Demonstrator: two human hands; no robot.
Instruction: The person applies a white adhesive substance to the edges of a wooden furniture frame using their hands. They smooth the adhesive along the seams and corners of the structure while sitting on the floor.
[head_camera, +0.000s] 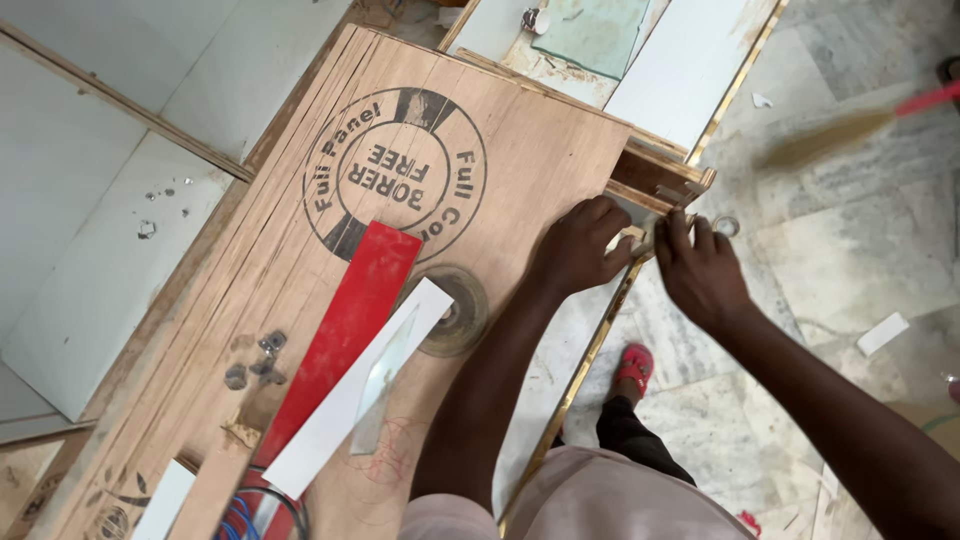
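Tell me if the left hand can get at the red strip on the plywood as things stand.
Probably yes. The left hand rests at the plywood's edge, and the red strip lies uncovered nearby, with only bare board between them.

strips (350, 370) on board (520, 160), hands (640, 255) right

A large plywood sheet serves as the surface (520, 170), bearing a round black stamp. On it lie a long red strip (350, 330), a white strip (355, 390) overlapping a narrow glass sliver (385, 385), a clear tape roll (455, 312), several dark washers (258, 362), and coiled blue and red wire (240, 520) at its near edge.
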